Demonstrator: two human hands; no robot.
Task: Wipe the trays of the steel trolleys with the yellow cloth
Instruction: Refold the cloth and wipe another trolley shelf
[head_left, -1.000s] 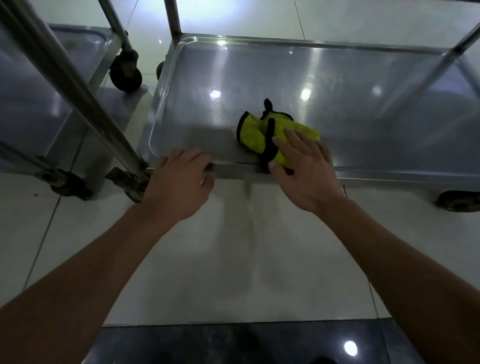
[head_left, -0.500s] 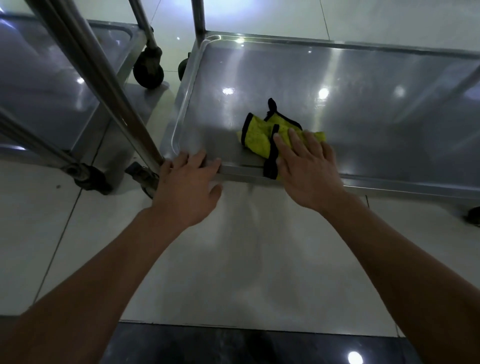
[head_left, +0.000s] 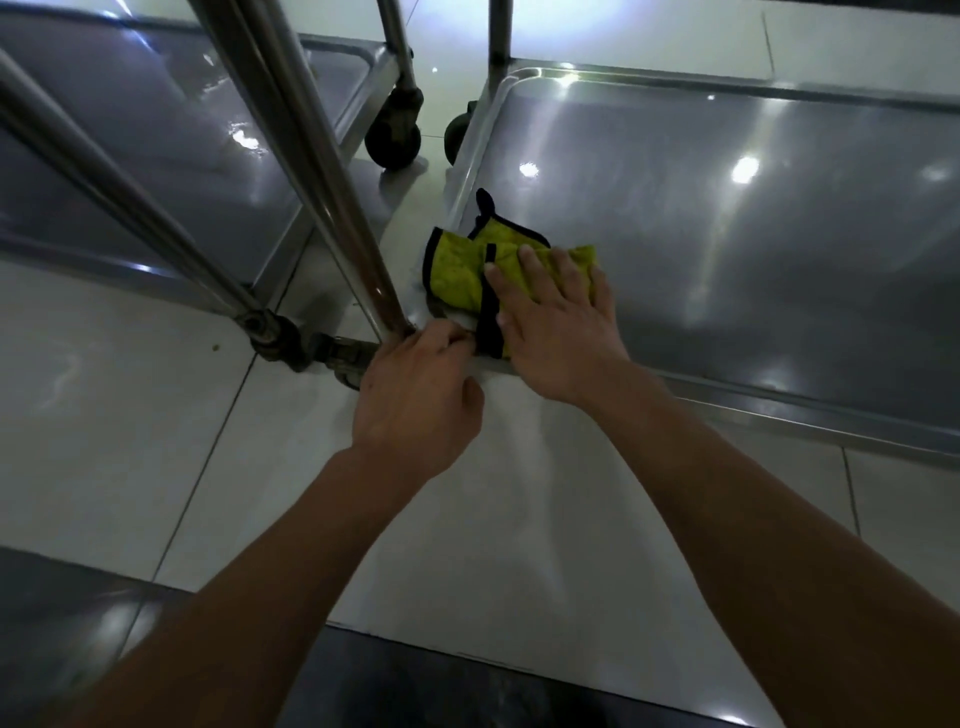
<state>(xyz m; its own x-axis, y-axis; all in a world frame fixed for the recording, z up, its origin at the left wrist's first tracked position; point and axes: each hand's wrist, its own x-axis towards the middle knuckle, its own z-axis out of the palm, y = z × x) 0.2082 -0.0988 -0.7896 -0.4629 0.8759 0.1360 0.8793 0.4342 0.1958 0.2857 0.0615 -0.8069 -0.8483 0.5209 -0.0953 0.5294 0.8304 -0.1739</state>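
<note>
The right hand (head_left: 558, 322) is pressing flat, fingers straight, on the yellow cloth (head_left: 462, 270) at the near left corner of the tray (head_left: 753, 218). The left hand (head_left: 415, 395) is gripping the tray's edge by the steel post (head_left: 317, 171) (fingers curled over it). Next, the cloth probably needs sliding across the tray; the post and a second trolley (head_left: 171, 140) are crowding the left.

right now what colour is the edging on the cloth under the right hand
Black, bordering the yellow cloth; the head view shows it clearly beside the right hand.
</note>
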